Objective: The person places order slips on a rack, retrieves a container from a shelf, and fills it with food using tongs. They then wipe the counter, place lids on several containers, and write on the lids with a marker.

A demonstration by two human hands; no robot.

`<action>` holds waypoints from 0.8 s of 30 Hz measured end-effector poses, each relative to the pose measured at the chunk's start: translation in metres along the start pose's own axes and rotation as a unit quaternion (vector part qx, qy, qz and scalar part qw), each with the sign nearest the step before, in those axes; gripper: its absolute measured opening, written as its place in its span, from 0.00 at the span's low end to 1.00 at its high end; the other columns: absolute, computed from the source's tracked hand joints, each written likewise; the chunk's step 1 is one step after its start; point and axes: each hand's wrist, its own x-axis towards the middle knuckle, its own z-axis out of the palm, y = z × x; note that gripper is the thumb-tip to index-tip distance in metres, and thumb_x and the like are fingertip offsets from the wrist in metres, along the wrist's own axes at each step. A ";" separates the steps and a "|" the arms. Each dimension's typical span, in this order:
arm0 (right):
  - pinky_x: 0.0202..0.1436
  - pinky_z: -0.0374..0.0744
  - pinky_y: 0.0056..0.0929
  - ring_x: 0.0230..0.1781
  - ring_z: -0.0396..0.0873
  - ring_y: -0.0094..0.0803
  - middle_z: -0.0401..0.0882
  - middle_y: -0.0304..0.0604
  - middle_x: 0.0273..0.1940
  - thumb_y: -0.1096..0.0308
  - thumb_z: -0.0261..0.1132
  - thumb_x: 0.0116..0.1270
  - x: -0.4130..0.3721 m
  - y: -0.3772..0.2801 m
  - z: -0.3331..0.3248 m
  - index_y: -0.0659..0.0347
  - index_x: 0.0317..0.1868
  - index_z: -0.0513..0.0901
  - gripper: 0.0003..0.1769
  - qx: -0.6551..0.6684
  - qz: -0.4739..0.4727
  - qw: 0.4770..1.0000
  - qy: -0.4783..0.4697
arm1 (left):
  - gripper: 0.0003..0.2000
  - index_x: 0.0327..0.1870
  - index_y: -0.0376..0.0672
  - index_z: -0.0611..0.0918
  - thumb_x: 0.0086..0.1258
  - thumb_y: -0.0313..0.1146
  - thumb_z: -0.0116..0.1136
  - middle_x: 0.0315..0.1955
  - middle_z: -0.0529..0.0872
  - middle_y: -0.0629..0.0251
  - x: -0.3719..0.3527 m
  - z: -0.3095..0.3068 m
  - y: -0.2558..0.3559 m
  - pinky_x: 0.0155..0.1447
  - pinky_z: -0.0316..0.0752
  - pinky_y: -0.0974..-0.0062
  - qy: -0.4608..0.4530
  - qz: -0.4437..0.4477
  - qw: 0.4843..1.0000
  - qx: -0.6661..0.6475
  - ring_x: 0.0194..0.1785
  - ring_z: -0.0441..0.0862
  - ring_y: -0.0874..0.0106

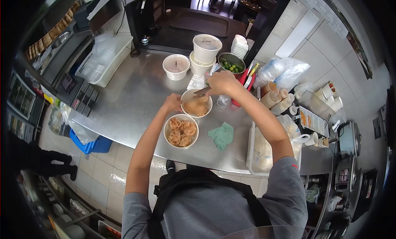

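Note:
My left hand [173,103] is closed on the rim of a white paper bowl [208,111] holding light brown food. Above that bowl, my right hand [220,83] grips a dark metal utensil [202,91], its lower end over the food; its exact kind is hard to make out. Nearer to me stands a second bowl [180,145] with several fried golden pieces [182,132]. A crumpled green cloth [222,136] lies to the right. Just behind the hands is a printed paper slip [196,82].
Lidded tubs [176,67] stand at the back, two of them stacked [207,49]. A metal bowl of green limes [232,68] sits beside them. Sauce bottles [271,99] and a white bin of bags [258,152] line the right; a basket of plastic lids [103,61] stands left.

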 end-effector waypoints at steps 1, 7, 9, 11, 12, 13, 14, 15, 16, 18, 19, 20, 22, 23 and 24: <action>0.42 0.77 0.38 0.41 0.80 0.41 0.82 0.47 0.40 0.47 0.67 0.49 -0.003 -0.005 -0.005 0.59 0.38 0.83 0.24 -0.011 0.008 1.000 -0.007 | 0.12 0.44 0.36 0.80 0.60 0.26 0.53 0.32 0.84 0.55 -0.001 -0.002 0.001 0.34 0.80 0.73 -0.017 -0.019 0.999 -0.029 0.28 0.85 0.68; 0.37 0.78 0.33 0.37 0.82 0.39 0.83 0.46 0.35 0.52 0.72 0.43 0.014 -0.039 0.008 0.58 0.34 0.84 0.21 -0.101 -0.015 0.995 0.012 | 0.19 0.54 0.39 0.74 0.60 0.24 0.53 0.33 0.83 0.58 0.002 -0.009 -0.002 0.31 0.79 0.77 -0.098 -0.031 0.987 -0.124 0.28 0.84 0.70; 0.36 0.78 0.34 0.37 0.82 0.39 0.83 0.46 0.33 0.52 0.72 0.42 0.011 -0.043 0.004 0.59 0.33 0.85 0.21 -0.093 -0.023 0.994 0.042 | 0.19 0.55 0.39 0.73 0.60 0.24 0.54 0.33 0.83 0.59 0.003 -0.009 -0.003 0.31 0.79 0.77 -0.117 -0.029 0.982 -0.144 0.27 0.84 0.70; 0.36 0.78 0.34 0.37 0.82 0.38 0.83 0.46 0.32 0.53 0.72 0.42 0.006 -0.045 -0.001 0.59 0.32 0.85 0.21 -0.093 -0.035 0.993 0.060 | 0.19 0.55 0.40 0.73 0.61 0.23 0.54 0.32 0.83 0.60 0.004 -0.010 -0.003 0.31 0.79 0.77 -0.122 -0.035 0.979 -0.161 0.27 0.84 0.71; 0.36 0.78 0.34 0.36 0.82 0.38 0.83 0.46 0.32 0.53 0.72 0.41 0.001 -0.044 -0.002 0.59 0.32 0.85 0.21 -0.094 -0.043 0.993 0.064 | 0.19 0.55 0.40 0.73 0.61 0.23 0.54 0.31 0.83 0.60 0.006 -0.011 -0.002 0.31 0.79 0.77 -0.130 -0.030 0.978 -0.159 0.27 0.84 0.71; 0.36 0.78 0.35 0.36 0.82 0.38 0.83 0.46 0.32 0.53 0.72 0.41 -0.001 -0.043 -0.002 0.59 0.32 0.85 0.20 -0.094 -0.051 0.992 0.066 | 0.19 0.55 0.40 0.73 0.61 0.24 0.54 0.31 0.82 0.60 0.008 -0.012 -0.002 0.31 0.79 0.77 -0.140 -0.026 0.977 -0.158 0.27 0.84 0.71; 0.36 0.78 0.35 0.36 0.82 0.38 0.83 0.46 0.32 0.53 0.72 0.42 0.000 -0.044 0.000 0.59 0.32 0.84 0.21 -0.092 -0.043 0.993 0.056 | 0.19 0.56 0.40 0.73 0.61 0.24 0.54 0.30 0.82 0.60 0.008 -0.011 -0.003 0.30 0.79 0.77 -0.150 -0.024 0.976 -0.156 0.27 0.84 0.71; 0.36 0.78 0.35 0.36 0.82 0.39 0.83 0.46 0.33 0.53 0.72 0.42 0.002 -0.044 0.004 0.60 0.33 0.84 0.21 -0.090 -0.035 0.994 0.045 | 0.19 0.56 0.40 0.73 0.61 0.24 0.54 0.30 0.82 0.60 0.007 -0.009 -0.004 0.30 0.78 0.77 -0.153 -0.024 0.975 -0.160 0.27 0.84 0.71; 0.36 0.78 0.35 0.36 0.82 0.39 0.82 0.46 0.33 0.53 0.72 0.42 0.002 -0.045 0.007 0.60 0.33 0.84 0.21 -0.088 -0.027 0.995 0.035 | 0.19 0.56 0.41 0.73 0.62 0.24 0.54 0.30 0.82 0.60 0.007 -0.008 -0.005 0.31 0.78 0.77 -0.156 -0.024 0.974 -0.163 0.27 0.84 0.71; 0.36 0.78 0.36 0.37 0.82 0.40 0.82 0.47 0.33 0.52 0.72 0.44 -0.001 -0.042 -0.001 0.61 0.33 0.84 0.22 -0.054 -0.009 0.998 0.008 | 0.19 0.56 0.41 0.73 0.62 0.24 0.54 0.30 0.82 0.60 0.009 -0.008 -0.004 0.31 0.78 0.77 -0.154 -0.022 0.974 -0.163 0.27 0.84 0.71; 0.37 0.78 0.36 0.37 0.81 0.40 0.82 0.47 0.33 0.52 0.72 0.44 -0.004 -0.038 -0.008 0.61 0.33 0.83 0.22 -0.039 0.000 0.999 -0.005 | 0.19 0.56 0.41 0.73 0.62 0.24 0.54 0.30 0.82 0.60 0.008 -0.007 -0.004 0.31 0.78 0.77 -0.149 -0.022 0.976 -0.160 0.27 0.84 0.71; 0.37 0.78 0.37 0.37 0.81 0.41 0.82 0.47 0.33 0.52 0.72 0.44 -0.008 -0.034 -0.017 0.61 0.33 0.83 0.22 -0.037 0.019 0.999 0.000 | 0.19 0.56 0.40 0.73 0.62 0.25 0.53 0.30 0.82 0.60 0.008 -0.007 -0.005 0.31 0.78 0.77 -0.143 -0.022 0.977 -0.158 0.27 0.84 0.71; 0.38 0.78 0.37 0.38 0.81 0.42 0.82 0.47 0.34 0.51 0.71 0.45 -0.018 -0.024 -0.028 0.61 0.34 0.83 0.22 -0.032 0.058 0.998 0.009 | 0.19 0.56 0.40 0.73 0.63 0.25 0.53 0.31 0.82 0.61 0.007 -0.009 -0.003 0.31 0.78 0.77 -0.150 -0.026 0.977 -0.153 0.27 0.84 0.71; 0.38 0.78 0.37 0.37 0.81 0.42 0.82 0.47 0.34 0.50 0.71 0.45 -0.019 -0.016 -0.028 0.61 0.34 0.83 0.23 -0.040 0.077 0.996 0.008 | 0.19 0.56 0.40 0.72 0.63 0.25 0.53 0.31 0.82 0.61 0.007 -0.009 -0.002 0.31 0.78 0.77 -0.153 -0.029 0.976 -0.151 0.28 0.84 0.70; 0.38 0.78 0.37 0.37 0.81 0.42 0.82 0.47 0.34 0.50 0.71 0.45 -0.019 -0.007 -0.028 0.61 0.34 0.83 0.23 -0.049 0.095 0.994 0.007 | 0.19 0.56 0.40 0.72 0.63 0.25 0.53 0.32 0.82 0.61 0.008 -0.008 -0.004 0.31 0.78 0.77 -0.156 -0.026 0.975 -0.153 0.28 0.84 0.70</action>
